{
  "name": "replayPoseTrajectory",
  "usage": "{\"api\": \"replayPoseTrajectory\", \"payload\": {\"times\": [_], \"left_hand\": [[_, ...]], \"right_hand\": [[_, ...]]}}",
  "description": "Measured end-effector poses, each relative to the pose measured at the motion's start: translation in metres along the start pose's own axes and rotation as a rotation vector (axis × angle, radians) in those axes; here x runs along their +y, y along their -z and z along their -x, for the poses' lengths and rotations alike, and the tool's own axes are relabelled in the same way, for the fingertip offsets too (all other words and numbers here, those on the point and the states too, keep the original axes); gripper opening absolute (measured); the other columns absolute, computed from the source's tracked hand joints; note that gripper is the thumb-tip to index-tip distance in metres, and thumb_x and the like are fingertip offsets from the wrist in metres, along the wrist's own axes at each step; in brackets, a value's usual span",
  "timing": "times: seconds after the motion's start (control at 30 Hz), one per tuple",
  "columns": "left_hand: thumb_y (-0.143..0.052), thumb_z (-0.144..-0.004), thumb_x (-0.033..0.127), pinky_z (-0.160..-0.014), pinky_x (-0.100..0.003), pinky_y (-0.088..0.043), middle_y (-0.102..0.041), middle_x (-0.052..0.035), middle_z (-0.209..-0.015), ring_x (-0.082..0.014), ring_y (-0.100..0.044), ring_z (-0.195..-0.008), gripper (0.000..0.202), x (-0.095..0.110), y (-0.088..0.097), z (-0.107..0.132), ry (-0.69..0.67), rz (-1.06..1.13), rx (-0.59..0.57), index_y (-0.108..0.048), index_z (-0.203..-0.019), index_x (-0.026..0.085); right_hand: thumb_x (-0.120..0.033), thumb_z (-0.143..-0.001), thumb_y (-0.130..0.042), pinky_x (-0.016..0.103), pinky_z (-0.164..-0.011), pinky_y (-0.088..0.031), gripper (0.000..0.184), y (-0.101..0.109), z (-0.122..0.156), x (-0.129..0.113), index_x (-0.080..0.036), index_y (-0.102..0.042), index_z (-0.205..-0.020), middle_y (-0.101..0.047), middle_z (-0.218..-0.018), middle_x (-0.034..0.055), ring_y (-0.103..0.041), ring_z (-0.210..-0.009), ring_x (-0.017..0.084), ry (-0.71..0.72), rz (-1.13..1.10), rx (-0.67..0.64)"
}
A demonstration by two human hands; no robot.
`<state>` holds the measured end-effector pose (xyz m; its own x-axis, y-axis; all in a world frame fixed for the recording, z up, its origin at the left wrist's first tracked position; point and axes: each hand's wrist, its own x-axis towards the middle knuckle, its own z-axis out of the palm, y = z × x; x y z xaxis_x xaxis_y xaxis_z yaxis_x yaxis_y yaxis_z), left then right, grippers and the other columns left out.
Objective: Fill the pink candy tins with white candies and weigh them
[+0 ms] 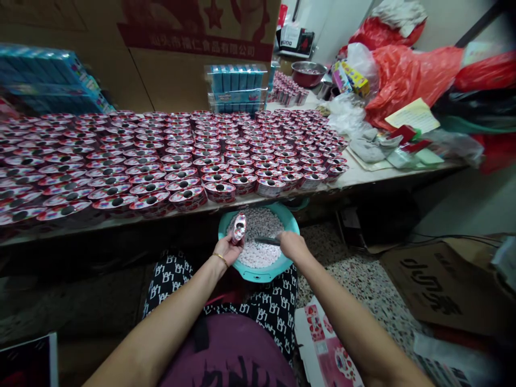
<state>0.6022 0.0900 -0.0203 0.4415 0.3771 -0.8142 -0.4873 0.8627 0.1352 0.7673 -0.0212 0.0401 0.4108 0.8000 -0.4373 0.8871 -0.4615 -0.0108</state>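
Candy (258, 252) fills the teal basin (264, 276) on our lap. Our left hand (226, 248) has its grip closed round a small tub (239, 227), tilted above the basin's left rim. Our right hand (292, 245) has its grip tight on a dark scoop (266, 241) lying across the candy. Rows of tubs (201, 156) cover the table (363, 174) ahead.

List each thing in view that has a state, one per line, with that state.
left hand: shut on the tin.
tin: tilted on edge, over the basin.
right hand: shut on the scoop.
scoop: lying level over the pellets.
basin: upright, filled with pale pellets.
tins on the table: upright in rows, top holes open.
metal bowl: upright at the back.
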Motion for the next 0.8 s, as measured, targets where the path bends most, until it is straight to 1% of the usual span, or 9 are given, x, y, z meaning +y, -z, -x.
{"api": "replayPoseTrajectory", "payload": {"times": [0.1,0.17,0.3,0.37,0.43,0.5,0.57,0.7,0.8], "left_hand": [[-0.04,-0.086,0.019,-0.051,-0.02,-0.048,-0.06,-0.0077,-0.076,-0.0139,-0.06,-0.068,0.016,-0.003,0.0,0.004,0.003,-0.029,-0.003,-0.056,-0.088,0.018],[-0.04,-0.086,0.018,-0.05,-0.019,-0.047,-0.06,-0.0078,-0.077,-0.0136,-0.06,-0.067,0.016,-0.005,0.001,0.006,0.016,-0.04,-0.022,-0.056,-0.087,0.018],[-0.04,-0.087,0.016,-0.051,-0.02,-0.049,-0.06,-0.0057,-0.072,-0.0107,-0.058,-0.061,0.017,-0.011,-0.002,0.007,0.017,-0.026,-0.056,-0.056,-0.08,0.015],[-0.04,-0.087,0.016,-0.052,-0.02,-0.05,-0.059,-0.004,-0.067,-0.0088,-0.056,-0.056,0.018,-0.014,-0.003,0.007,-0.007,-0.019,-0.078,-0.055,-0.077,0.015],[-0.04,-0.087,0.015,-0.052,-0.02,-0.051,-0.059,-0.0034,-0.065,-0.008,-0.055,-0.054,0.019,-0.017,-0.004,0.006,-0.021,-0.02,-0.096,-0.055,-0.076,0.014],[-0.04,-0.087,0.016,-0.053,-0.02,-0.051,-0.06,-0.0045,-0.066,-0.009,-0.057,-0.056,0.019,-0.017,-0.003,0.006,-0.021,-0.028,-0.095,-0.056,-0.077,0.013],[-0.04,-0.087,0.016,-0.053,-0.021,-0.052,-0.061,-0.006,-0.07,-0.0107,-0.059,-0.06,0.018,-0.016,-0.002,0.005,-0.018,-0.03,-0.087,-0.057,-0.08,0.012],[-0.041,-0.086,0.016,-0.053,-0.023,-0.052,-0.061,-0.0069,-0.073,-0.0122,-0.059,-0.062,0.017,-0.012,-0.002,0.004,-0.01,-0.033,-0.063,-0.057,-0.082,0.013],[-0.04,-0.087,0.016,-0.056,-0.022,-0.052,-0.06,-0.0047,-0.07,-0.0109,-0.058,-0.062,0.018,-0.01,-0.003,0.005,-0.023,-0.021,-0.057,-0.056,-0.078,0.015]], "right_hand": [[-0.008,-0.078,-0.038,0.03,-0.074,-0.043,0.032,-0.025,-0.005,-0.002,-0.016,-0.066,-0.091,-0.064,-0.089,0.0127,-0.06,-0.088,0.022,0.018,-0.03,-0.033],[-0.014,-0.082,-0.04,0.029,-0.078,-0.042,0.028,-0.03,-0.006,-0.005,-0.017,-0.065,-0.095,-0.063,-0.095,0.0108,-0.058,-0.092,0.02,0.06,-0.092,0.011],[-0.029,-0.084,-0.048,0.023,-0.085,-0.04,0.024,-0.021,-0.005,-0.026,-0.018,-0.062,-0.1,-0.06,-0.097,0.0061,-0.053,-0.094,0.014,0.34,-0.452,0.376],[-0.028,-0.083,-0.05,0.022,-0.083,-0.04,0.02,-0.013,-0.006,-0.041,-0.019,-0.064,-0.095,-0.06,-0.093,0.0049,-0.054,-0.09,0.013,0.461,-0.558,0.485],[-0.025,-0.083,-0.049,0.021,-0.08,-0.041,0.018,-0.007,-0.01,-0.055,-0.019,-0.065,-0.089,-0.059,-0.09,0.0045,-0.054,-0.086,0.012,0.49,-0.57,0.499],[-0.021,-0.083,-0.049,0.021,-0.078,-0.042,0.018,-0.001,-0.016,-0.063,-0.019,-0.066,-0.087,-0.06,-0.087,0.0038,-0.055,-0.083,0.012,0.465,-0.565,0.471],[-0.019,-0.083,-0.047,0.021,-0.078,-0.042,0.02,0.003,-0.022,-0.064,-0.019,-0.065,-0.091,-0.062,-0.087,0.0027,-0.056,-0.083,0.011,0.433,-0.597,0.455],[-0.016,-0.085,-0.04,0.024,-0.085,-0.04,0.029,0.007,-0.027,-0.061,-0.019,-0.061,-0.104,-0.061,-0.101,0.0047,-0.053,-0.094,0.013,0.402,-0.616,0.53],[-0.011,-0.082,-0.04,0.029,-0.088,-0.039,0.032,0.003,-0.023,-0.059,-0.019,-0.062,-0.104,-0.06,-0.105,0.0074,-0.05,-0.097,0.016,0.513,-0.46,0.489]]}}
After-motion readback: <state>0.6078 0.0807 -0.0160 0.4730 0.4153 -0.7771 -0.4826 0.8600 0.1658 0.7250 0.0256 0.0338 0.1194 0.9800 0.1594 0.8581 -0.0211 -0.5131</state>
